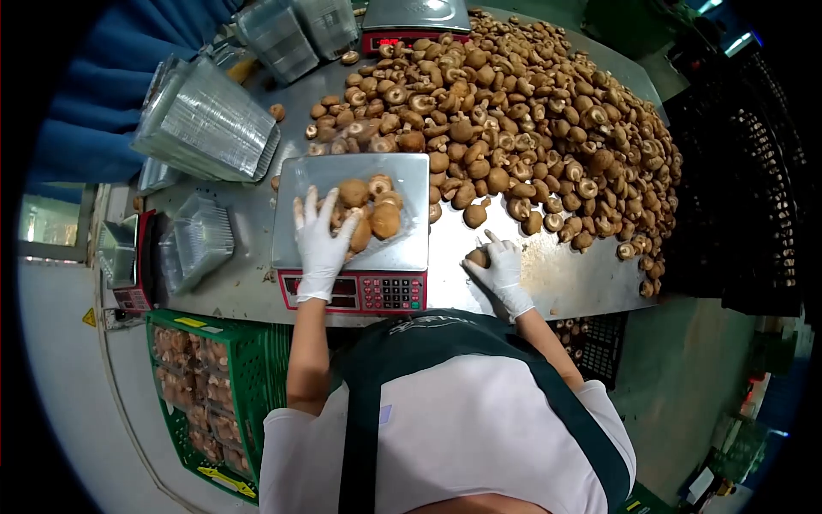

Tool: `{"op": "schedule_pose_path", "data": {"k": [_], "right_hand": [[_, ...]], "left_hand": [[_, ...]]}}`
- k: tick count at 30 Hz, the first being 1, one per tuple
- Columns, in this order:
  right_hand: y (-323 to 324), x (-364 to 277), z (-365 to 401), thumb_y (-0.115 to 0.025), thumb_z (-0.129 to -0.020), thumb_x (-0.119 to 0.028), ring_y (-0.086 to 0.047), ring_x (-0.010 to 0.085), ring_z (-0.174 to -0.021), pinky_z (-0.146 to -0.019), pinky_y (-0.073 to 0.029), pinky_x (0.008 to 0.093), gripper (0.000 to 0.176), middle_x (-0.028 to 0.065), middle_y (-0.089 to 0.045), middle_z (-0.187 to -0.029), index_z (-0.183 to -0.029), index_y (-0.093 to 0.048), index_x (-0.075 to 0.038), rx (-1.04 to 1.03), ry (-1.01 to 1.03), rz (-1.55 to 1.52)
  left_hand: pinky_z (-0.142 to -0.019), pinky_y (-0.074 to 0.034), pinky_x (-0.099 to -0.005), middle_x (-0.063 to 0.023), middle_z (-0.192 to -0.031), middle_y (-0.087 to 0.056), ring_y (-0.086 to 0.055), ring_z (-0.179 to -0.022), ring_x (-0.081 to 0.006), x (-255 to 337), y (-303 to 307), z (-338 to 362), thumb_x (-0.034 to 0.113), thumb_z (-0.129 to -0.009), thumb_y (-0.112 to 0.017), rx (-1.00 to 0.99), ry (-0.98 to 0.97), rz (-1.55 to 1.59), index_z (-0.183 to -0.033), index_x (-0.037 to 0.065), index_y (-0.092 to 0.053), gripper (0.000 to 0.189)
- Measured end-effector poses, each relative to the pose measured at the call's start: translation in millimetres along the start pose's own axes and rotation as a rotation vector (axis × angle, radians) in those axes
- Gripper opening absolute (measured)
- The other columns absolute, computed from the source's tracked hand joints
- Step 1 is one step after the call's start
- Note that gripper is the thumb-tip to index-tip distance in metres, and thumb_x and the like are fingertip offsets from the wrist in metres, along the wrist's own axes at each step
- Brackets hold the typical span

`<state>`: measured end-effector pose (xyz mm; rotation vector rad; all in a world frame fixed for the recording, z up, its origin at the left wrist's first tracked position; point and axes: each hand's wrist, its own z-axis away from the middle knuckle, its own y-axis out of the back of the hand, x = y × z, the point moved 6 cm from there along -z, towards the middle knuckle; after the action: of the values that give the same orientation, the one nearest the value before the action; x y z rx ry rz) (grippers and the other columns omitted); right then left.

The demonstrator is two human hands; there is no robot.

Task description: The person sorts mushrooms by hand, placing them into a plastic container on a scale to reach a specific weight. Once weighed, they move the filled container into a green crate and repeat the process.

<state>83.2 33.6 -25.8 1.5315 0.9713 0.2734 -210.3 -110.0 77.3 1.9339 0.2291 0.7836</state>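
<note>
- Grips: two, both gloved. Left grip (318,240): fingers spread, thumb apart, over the near left part of the tray (375,248); I cannot tell whether it pinches anything.
- Right grip (486,254): closed on one mushroom (478,257), low over the counter (454,295). One loose mushroom (475,216) lies just beyond it.
- Tray: one, clear, on the middle scale (291,171); I count at least five mushrooms in it.
- Scales: three. The others are the far scale (415,17) and the left scale (135,297).
- Pile (548,128): one, spread over the far and right counter, too many to count.
- Around: tall tray stack (205,120) to the left, more trays (201,240) nearer; green crate (248,403) of packs (201,394) below left; black crates (753,188) at right.
- In the way: left wrist crosses the middle scale's panel, covering part of the display.
- Hard to see: tray edges blend into the metal; far scale cut off at top; black crates sink into the dark lens rim.
</note>
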Motion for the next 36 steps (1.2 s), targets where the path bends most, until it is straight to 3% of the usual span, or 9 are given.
{"op": "schedule_pose_path", "data": {"k": [6, 8, 12, 18, 20, 24, 26, 32, 36], "right_hand": [[0, 33, -22, -0.076, -0.064, -0.04, -0.062, 0.0254, -0.081, -0.074, -0.049, 0.0348, 0.061, 0.0135, -0.065, -0.093, -0.108, -0.059, -0.001, 0.124, -0.314, -0.304], [5, 38, -30, -0.076, -0.065, -0.038, -0.064, 0.0236, -0.081, -0.078, -0.049, 0.0329, 0.051, 0.0145, -0.066, -0.086, -0.097, -0.062, 0.0, 0.084, -0.516, -0.427], [-15, 80, -43, -0.076, -0.067, -0.034, -0.058, 0.0162, -0.075, -0.075, -0.047, 0.0285, 0.042, 0.01, -0.066, -0.084, -0.084, -0.063, 0.002, 0.153, -0.666, -0.677], [81, -55, -110, -0.076, -0.068, -0.026, -0.058, 0.0119, -0.076, -0.072, -0.049, 0.0269, 0.041, 0.0056, -0.061, -0.079, -0.096, -0.063, 0.0, 0.244, -0.242, -0.765], [89, -117, -123, -0.078, -0.065, -0.026, -0.063, 0.0218, -0.083, -0.072, -0.052, 0.0304, 0.04, 0.0131, -0.064, -0.095, -0.092, -0.061, -0.002, 0.335, 0.202, -0.631], [37, -208, -122, -0.071, -0.07, -0.036, -0.052, 0.032, -0.101, -0.084, -0.045, 0.0401, 0.044, 0.0144, -0.051, -0.123, -0.099, -0.058, -0.006, -0.076, 0.411, -0.154], [27, -217, -116, -0.071, -0.07, -0.032, -0.051, 0.0325, -0.102, -0.086, -0.043, 0.0412, 0.047, 0.0138, -0.049, -0.125, -0.107, -0.056, -0.008, 0.016, 0.484, -0.039], [77, -128, -107, -0.073, -0.069, -0.013, -0.051, 0.0302, -0.112, -0.096, -0.039, 0.0381, 0.046, 0.0138, -0.053, -0.125, -0.113, -0.059, -0.008, 0.189, 0.272, -0.436], [70, -33, -69, -0.067, -0.075, -0.023, -0.055, 0.0311, -0.102, -0.088, -0.045, 0.0375, 0.031, 0.0113, -0.06, -0.115, -0.099, -0.064, -0.004, -0.036, -0.078, -0.131]], "left_hand": [[-0.101, -0.033, -0.0446, -0.0173, -0.134, -0.042, -0.036, -0.124, -0.0382, 22, -13, 4, 0.032, -0.083, -0.063, 0.024, -0.062, 0.099, -0.12, 0.013, -0.058, 0.042], [-0.098, -0.038, -0.0392, -0.0173, -0.132, -0.044, -0.044, -0.12, -0.0334, 16, -7, 5, 0.023, -0.084, -0.062, 0.103, 0.067, 0.495, -0.118, 0.009, -0.058, 0.037], [-0.097, -0.039, -0.0355, -0.0173, -0.127, -0.049, -0.049, -0.116, -0.0296, 0, 10, 10, 0.018, -0.086, -0.061, 0.205, 0.155, 0.495, -0.114, 0.006, -0.06, 0.03], [-0.099, -0.037, -0.0342, -0.0152, -0.126, -0.05, -0.047, -0.118, -0.026, -27, 8, 21, 0.017, -0.087, -0.06, 0.209, 0.263, 0.716, -0.112, 0.003, -0.06, 0.029], [-0.099, -0.037, -0.0339, -0.0147, -0.125, -0.05, -0.047, -0.119, -0.0257, -25, 4, 21, 0.017, -0.087, -0.06, 0.184, 0.275, 0.758, -0.112, 0.003, -0.06, 0.029], [-0.099, -0.037, -0.0336, -0.0154, -0.125, -0.05, -0.047, -0.118, -0.0258, -22, -2, 21, 0.016, -0.087, -0.06, 0.183, 0.267, 0.805, -0.112, 0.002, -0.06, 0.029], [-0.098, -0.037, -0.0336, -0.0155, -0.124, -0.051, -0.048, -0.117, -0.0257, -26, 2, 20, 0.016, -0.086, -0.06, 0.189, 0.277, 0.783, -0.112, 0.002, -0.06, 0.029], [-0.094, -0.04, -0.0311, -0.012, -0.124, -0.052, -0.05, -0.114, -0.022, -68, 22, 32, 0.013, -0.086, -0.061, 0.273, 0.339, 0.762, -0.114, 0.004, -0.059, 0.03], [-0.094, -0.04, -0.0291, -0.0122, -0.123, -0.052, -0.051, -0.111, -0.0185, -94, 34, 25, 0.007, -0.087, -0.057, 0.291, 0.525, 0.942, -0.115, -0.003, -0.056, 0.03]]}}
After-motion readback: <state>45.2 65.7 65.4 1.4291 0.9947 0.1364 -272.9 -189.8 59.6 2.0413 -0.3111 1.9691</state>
